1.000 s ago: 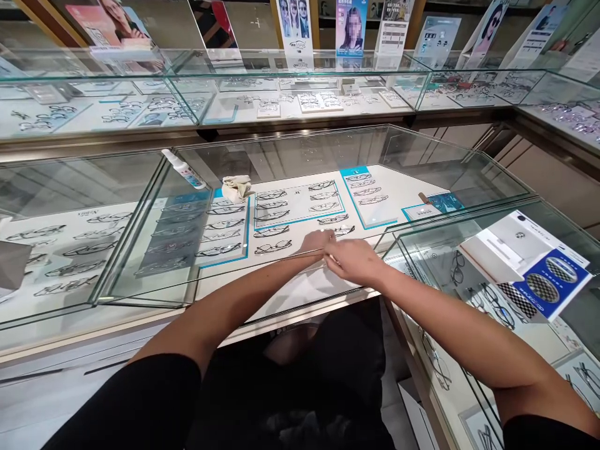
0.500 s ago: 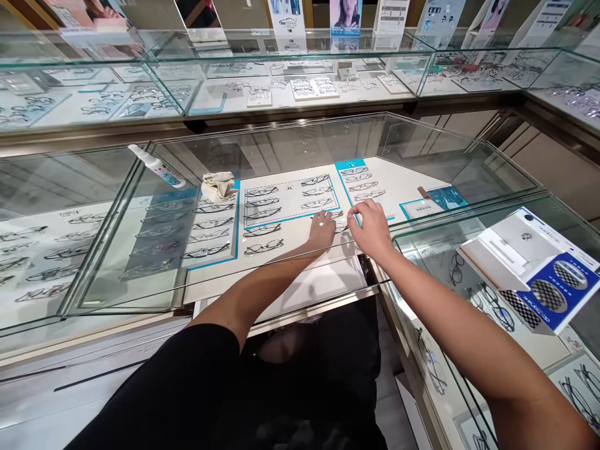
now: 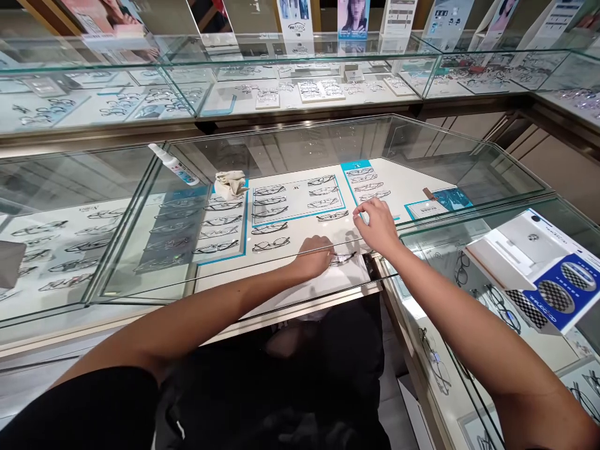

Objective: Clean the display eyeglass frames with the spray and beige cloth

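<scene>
My left hand [image 3: 315, 257] is closed at the near side of the glass display counter. A pair of eyeglasses [image 3: 344, 257] sticks out from its fingers, above a pale open drawer. My right hand [image 3: 377, 226] is farther right and higher, thumb and forefinger bent together; anything between them is too small to make out. Just left of it, a dark-framed pair of glasses [image 3: 332, 215] lies on the white display base. Beyond are a blue-edged display card [image 3: 295, 215] with several frames on it and a narrow blue-topped card [image 3: 356, 165] with more frames.
A white spray bottle [image 3: 174, 165] and a crumpled beige cloth [image 3: 230, 184] rest on the glass top at left. At right stands an open white-and-blue box [image 3: 539, 262] on the adjoining glass case. Glass cases [image 3: 309, 103] with eyewear run along the back.
My left hand has drawn back towards me from the glasses row and closed, a pair of eyeglasses in it. My right hand has shifted slightly right. The view has turned a little left.
</scene>
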`<action>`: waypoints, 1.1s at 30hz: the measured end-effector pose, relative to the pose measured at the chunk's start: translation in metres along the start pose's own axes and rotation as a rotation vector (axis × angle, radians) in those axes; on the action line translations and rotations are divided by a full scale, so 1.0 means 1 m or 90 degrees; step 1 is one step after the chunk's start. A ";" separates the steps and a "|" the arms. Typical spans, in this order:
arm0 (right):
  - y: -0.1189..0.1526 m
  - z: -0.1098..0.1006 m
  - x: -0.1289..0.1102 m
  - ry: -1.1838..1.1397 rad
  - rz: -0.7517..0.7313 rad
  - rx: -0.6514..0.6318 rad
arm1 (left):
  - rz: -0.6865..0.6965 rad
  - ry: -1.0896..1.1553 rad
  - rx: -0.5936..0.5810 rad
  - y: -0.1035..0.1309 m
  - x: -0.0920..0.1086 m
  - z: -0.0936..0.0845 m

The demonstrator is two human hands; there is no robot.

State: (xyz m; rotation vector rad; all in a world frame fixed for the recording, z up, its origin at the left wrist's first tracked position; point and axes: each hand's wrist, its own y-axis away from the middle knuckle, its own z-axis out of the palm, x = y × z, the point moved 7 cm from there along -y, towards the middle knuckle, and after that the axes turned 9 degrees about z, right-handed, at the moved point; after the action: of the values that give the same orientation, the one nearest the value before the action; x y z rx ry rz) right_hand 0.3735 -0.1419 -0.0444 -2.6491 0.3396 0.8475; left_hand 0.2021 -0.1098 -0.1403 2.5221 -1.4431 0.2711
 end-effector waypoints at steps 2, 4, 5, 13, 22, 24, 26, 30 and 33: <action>0.000 -0.002 -0.003 0.030 -0.041 -0.042 | 0.002 0.067 -0.013 0.020 0.010 -0.009; 0.000 -0.006 -0.005 0.063 -0.094 -0.087 | 0.006 0.118 -0.022 0.033 0.019 -0.018; 0.000 -0.010 -0.005 0.083 -0.114 -0.100 | 0.009 0.141 -0.028 0.038 0.023 -0.023; 0.006 -0.022 -0.009 0.243 -0.156 -0.109 | 0.098 0.222 -0.022 0.055 0.068 -0.059; 0.008 -0.024 -0.006 0.253 -0.191 -0.168 | 0.116 0.199 0.000 0.063 0.087 -0.156; 0.008 -0.024 -0.006 0.274 -0.206 -0.178 | 0.099 0.150 -0.020 0.056 0.074 -0.179; 0.009 -0.023 -0.006 0.303 -0.211 -0.173 | 0.066 0.099 -0.014 0.044 0.054 -0.197; 0.010 -0.019 -0.006 0.323 -0.215 -0.151 | -0.007 0.012 0.089 0.009 0.014 -0.211; 0.009 -0.018 -0.005 0.311 -0.223 -0.143 | -0.038 -0.050 0.150 -0.014 -0.004 -0.203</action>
State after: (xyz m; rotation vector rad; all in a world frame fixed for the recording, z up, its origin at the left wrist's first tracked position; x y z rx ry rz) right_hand 0.3757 -0.1567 -0.0305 -2.9752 -0.1181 0.1292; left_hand 0.2022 -0.0421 0.0517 2.7873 -1.4370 0.3554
